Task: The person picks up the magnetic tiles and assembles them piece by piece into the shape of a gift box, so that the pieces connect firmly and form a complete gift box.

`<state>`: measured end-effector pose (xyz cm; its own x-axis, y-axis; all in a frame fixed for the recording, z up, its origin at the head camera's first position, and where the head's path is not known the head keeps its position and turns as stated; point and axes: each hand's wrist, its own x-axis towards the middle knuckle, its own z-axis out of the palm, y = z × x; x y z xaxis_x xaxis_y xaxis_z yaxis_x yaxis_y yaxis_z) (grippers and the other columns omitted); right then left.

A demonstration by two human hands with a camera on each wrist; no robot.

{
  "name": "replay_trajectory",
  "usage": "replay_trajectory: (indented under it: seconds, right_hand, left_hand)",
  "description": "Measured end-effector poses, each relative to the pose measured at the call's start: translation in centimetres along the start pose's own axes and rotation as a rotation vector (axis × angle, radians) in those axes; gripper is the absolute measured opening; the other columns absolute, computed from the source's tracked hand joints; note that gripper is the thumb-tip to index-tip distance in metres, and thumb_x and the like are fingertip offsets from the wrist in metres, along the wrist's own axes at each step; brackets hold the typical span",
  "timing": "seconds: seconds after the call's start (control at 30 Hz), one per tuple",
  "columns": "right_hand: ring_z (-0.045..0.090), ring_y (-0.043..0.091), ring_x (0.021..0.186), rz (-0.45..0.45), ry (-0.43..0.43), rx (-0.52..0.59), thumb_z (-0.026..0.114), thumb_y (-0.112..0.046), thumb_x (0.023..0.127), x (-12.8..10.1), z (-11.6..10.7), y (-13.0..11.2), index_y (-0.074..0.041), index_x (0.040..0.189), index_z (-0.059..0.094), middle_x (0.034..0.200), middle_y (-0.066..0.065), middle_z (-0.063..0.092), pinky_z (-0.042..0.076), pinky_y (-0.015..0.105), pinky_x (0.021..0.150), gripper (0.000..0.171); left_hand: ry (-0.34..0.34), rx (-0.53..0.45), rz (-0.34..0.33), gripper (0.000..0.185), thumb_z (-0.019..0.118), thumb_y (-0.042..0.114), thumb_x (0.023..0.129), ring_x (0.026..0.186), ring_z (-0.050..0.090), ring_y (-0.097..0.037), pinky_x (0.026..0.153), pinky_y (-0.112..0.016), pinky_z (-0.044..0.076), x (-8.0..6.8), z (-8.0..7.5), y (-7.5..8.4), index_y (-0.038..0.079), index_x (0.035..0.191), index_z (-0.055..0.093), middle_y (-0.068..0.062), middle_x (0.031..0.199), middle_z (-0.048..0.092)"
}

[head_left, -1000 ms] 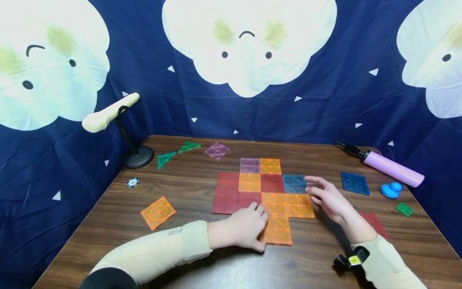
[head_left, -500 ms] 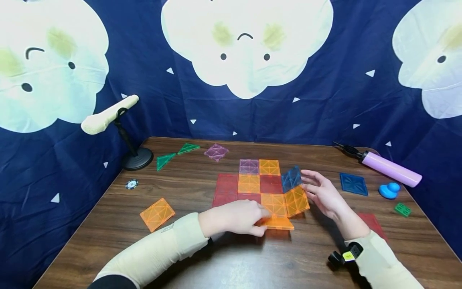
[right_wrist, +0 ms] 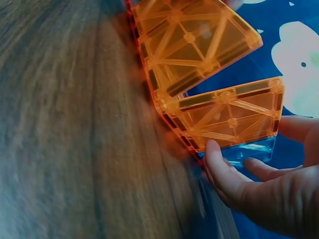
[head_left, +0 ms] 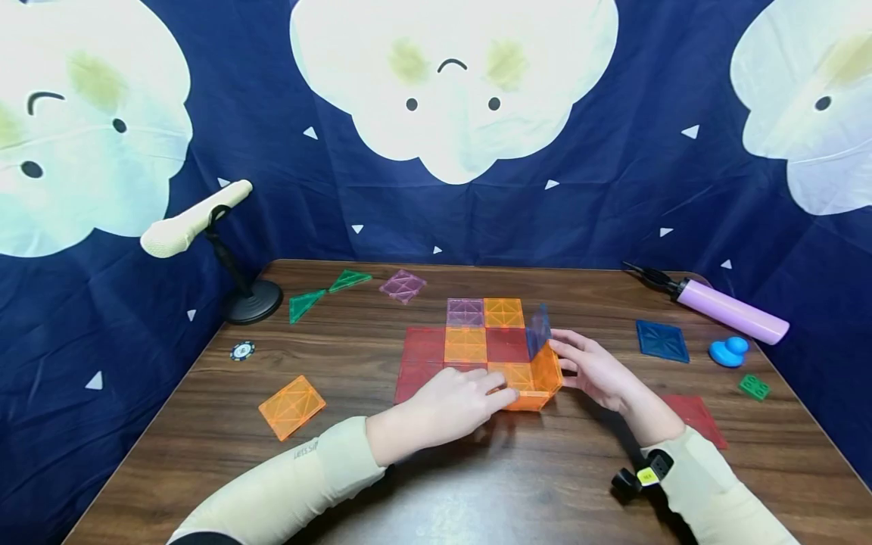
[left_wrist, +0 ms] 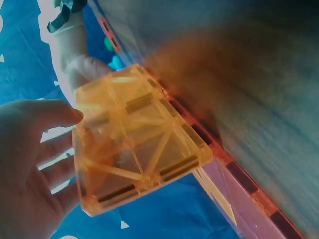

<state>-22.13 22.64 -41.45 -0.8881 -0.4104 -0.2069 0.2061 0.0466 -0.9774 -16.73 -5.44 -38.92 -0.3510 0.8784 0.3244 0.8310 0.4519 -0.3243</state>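
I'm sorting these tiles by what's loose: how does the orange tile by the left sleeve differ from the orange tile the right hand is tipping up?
The loose orange tile lies flat on the table, alone and untouched; the raised orange tile stands tilted on edge, joined to the tile patchwork. The right hand presses the raised one; no hand is near the loose one. Both are translucent orange squares with diagonal ribs.

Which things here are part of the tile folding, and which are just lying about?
In use: left hand, right hand, tile sheet, raised orange tile, raised blue tile.

Lying about: loose orange tile, green triangles, pump, poker chip, microphone.
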Motion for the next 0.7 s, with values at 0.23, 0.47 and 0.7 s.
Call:
replay_trajectory:
  seconds: [0.23,0.47,0.7]
  right_hand:
    - [0.06,0.021,0.116,0.016,0.004,-0.057,0.044,-0.038,0.11,0.5,1.0,0.0,0.003,0.159,0.021,0.153,0.031,0.037,0.054,0.038,0.095,0.067]
    - [0.056,0.028,0.123,0.019,0.04,-0.106,0.045,-0.038,0.11,0.8,1.6,-0.1,0.003,0.157,0.024,0.154,0.032,0.036,0.053,0.04,0.096,0.067]
    - [0.057,0.029,0.123,0.039,0.019,-0.119,0.043,-0.039,0.11,0.6,1.8,-0.3,0.002,0.159,0.019,0.155,0.033,0.034,0.055,0.04,0.093,0.068]
  left_hand:
    - [0.034,0.04,-0.047,0.038,0.069,0.023,0.089,0.102,0.062,-0.018,0.078,-0.029,0.055,-0.4,-0.1,0.8,0.015,0.126,0.071,-0.001,0.117,0.065]
    - [-0.005,0.023,-0.09,0.043,0.067,0.026,0.092,0.107,0.057,-0.02,0.081,-0.031,0.051,-0.5,-0.2,1.4,0.011,0.133,0.067,-0.003,0.119,0.064]
    - [-0.034,-0.143,-0.148,0.05,0.069,0.029,0.094,0.115,0.057,-0.023,0.099,-0.038,0.047,-1.0,-0.7,1.0,0.011,0.14,0.062,-0.004,0.127,0.063]
